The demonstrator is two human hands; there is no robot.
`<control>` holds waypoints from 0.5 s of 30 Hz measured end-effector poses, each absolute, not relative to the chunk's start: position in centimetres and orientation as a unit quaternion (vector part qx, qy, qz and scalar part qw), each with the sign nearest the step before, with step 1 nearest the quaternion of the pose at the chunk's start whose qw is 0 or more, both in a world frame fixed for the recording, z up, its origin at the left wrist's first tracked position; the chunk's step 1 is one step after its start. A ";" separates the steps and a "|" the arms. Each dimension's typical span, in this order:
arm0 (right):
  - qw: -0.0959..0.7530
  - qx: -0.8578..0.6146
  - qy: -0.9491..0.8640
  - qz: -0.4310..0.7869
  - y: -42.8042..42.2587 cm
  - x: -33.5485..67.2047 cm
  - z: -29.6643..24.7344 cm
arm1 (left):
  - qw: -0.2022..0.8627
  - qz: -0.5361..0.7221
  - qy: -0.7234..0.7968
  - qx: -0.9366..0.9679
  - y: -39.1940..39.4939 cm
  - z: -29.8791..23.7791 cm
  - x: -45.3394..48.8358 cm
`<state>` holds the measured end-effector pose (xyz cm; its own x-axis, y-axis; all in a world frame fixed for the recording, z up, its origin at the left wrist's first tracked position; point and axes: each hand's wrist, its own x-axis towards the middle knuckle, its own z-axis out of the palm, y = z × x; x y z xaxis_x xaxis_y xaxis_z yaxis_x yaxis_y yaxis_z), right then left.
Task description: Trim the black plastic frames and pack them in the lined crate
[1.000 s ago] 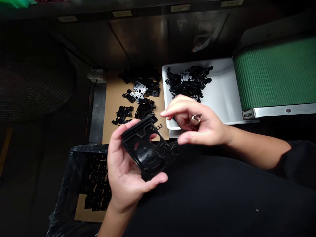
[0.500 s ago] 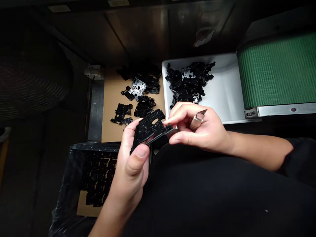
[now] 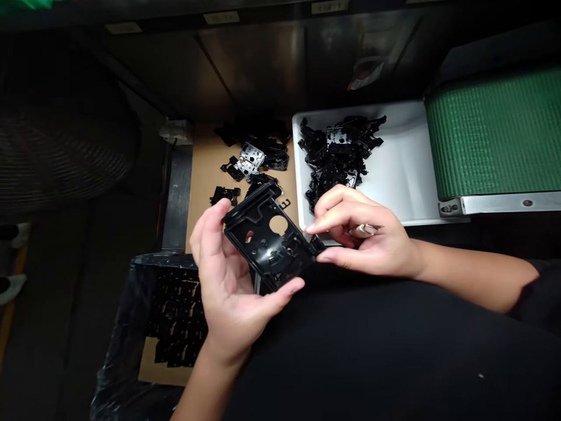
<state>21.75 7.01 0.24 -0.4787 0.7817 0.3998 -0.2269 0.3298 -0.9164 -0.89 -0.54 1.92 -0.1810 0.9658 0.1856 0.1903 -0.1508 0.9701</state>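
Observation:
My left hand [image 3: 223, 275] cradles a black moulded plastic frame [image 3: 267, 240] on its fingers and palm, with the thumb along the lower edge. The frame has a round keyhole-shaped opening and a glossy ribbed face. My right hand [image 3: 363, 237] pinches the frame's right corner between thumb and fingertips. A small metal ring blade [image 3: 363, 230] sits on one of its fingers. Behind the hands, a heap of similar black parts [image 3: 337, 155] lies in a white tray, and more [image 3: 256, 164] lie on a cardboard sheet [image 3: 205, 169].
The white tray's rim [image 3: 394, 187] runs just beyond my right hand, with a green conveyor belt [image 3: 495, 134] to its right. Below the cardboard stands a bin lined with black plastic [image 3: 144, 304], holding stacked black parts. A metal upright [image 3: 176, 199] runs along the cardboard's left side.
The black frame has turned from a steep, edge-on tilt to lying nearly flat with its face up. My left thumb has moved off its face to the lower edge.

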 end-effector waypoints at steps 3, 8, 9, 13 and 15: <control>0.461 -0.200 -0.677 0.538 7.0 22.0 0.3 | 0.358 0.536 0.537 0.544 -0.8 2.3 -0.6; 0.447 -0.201 -0.673 0.554 7.1 22.1 1.1 | 0.255 0.507 0.548 0.615 -0.9 2.8 -0.6; 0.450 -0.208 -0.662 0.562 7.1 22.1 1.4 | 0.230 0.493 0.548 0.636 -0.9 2.9 -0.6; 0.429 -0.259 -0.643 0.579 7.4 21.5 3.4 | 0.193 0.461 0.550 0.669 -1.1 3.1 -0.4; 0.396 -0.280 -0.673 0.558 7.6 21.1 4.5 | 0.193 0.459 0.556 0.665 -1.2 3.1 -0.3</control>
